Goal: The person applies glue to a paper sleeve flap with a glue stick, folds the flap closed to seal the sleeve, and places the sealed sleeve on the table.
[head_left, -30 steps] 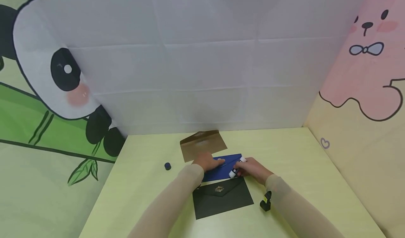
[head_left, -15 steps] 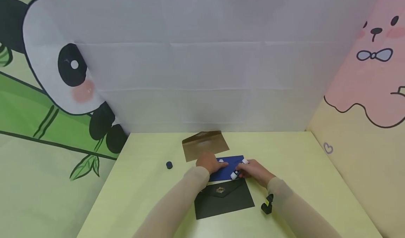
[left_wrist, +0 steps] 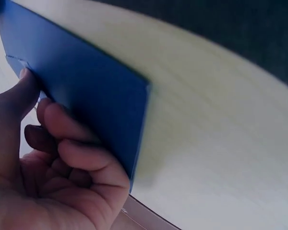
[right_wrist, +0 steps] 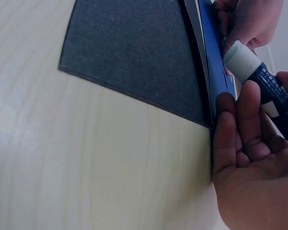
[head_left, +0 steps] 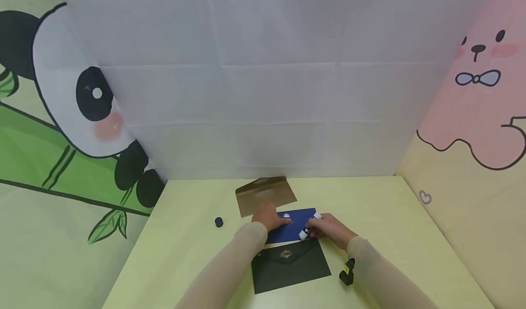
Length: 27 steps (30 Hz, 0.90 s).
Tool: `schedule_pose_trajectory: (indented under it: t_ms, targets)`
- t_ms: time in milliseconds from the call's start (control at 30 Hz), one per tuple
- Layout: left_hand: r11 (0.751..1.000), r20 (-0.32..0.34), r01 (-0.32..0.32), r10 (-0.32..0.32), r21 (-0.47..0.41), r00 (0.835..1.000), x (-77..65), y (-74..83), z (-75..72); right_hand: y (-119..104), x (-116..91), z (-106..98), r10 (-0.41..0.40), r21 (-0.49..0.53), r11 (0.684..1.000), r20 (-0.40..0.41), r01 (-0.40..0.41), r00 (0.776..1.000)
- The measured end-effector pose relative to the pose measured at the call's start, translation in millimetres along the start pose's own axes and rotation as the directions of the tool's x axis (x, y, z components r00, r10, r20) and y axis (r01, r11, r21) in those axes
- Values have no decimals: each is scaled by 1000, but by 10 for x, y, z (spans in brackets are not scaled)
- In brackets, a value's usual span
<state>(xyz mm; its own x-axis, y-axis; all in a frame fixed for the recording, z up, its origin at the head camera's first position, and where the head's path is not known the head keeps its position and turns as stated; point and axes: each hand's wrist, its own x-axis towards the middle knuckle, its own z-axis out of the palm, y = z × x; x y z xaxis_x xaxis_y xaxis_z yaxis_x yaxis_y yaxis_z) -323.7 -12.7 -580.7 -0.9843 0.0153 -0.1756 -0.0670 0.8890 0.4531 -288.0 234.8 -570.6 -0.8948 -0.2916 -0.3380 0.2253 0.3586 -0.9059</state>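
In the head view a blue envelope lies between the two hands. My left hand holds its left part, thumb pressing near the flap and the other fingers curled at the edge. My right hand grips a glue stick at the envelope's right end. The stick is uncapped and slanted, with its white tip showing in the right wrist view. A round dark cap stands on the table to the left.
A black envelope with a gold emblem lies just in front of the blue one. Behind is a brown envelope with its flap raised. The pale table meets a white cloth wall at the back.
The head view has shifted slightly. Both hands stay at the blue envelope, the right one still gripping the glue stick; little else differs.
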Motion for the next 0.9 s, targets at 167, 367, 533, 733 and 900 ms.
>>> schedule_pose_trajectory:
  t_ms: [167, 367, 533, 733, 900]
  targets:
    - [1000, 29, -14, 15, -22, 999, 54, -72, 14, 10, 8, 4, 1, -10, 1000, -6, -1, 1000]
    - [1000, 110, -7, 9, -17, 994, 120, -109, -22, 14, 22, 3, 18, -16, 1000, -17, -18, 1000]
    - [1000, 172, 8, -10, 15, 985, 247, -162, 9, 8, 19, -13, 16, -12, 1000, -4, -16, 1000]
    - [995, 244, 94, -81, -44, 967, 181, -48, -116, 8, 11, -13, 10, -13, 1000, -3, -10, 1000]
    - [998, 195, 68, -68, 8, 978, 232, -48, 37, 14, 2, -10, 5, -19, 1000, 4, -5, 1000]
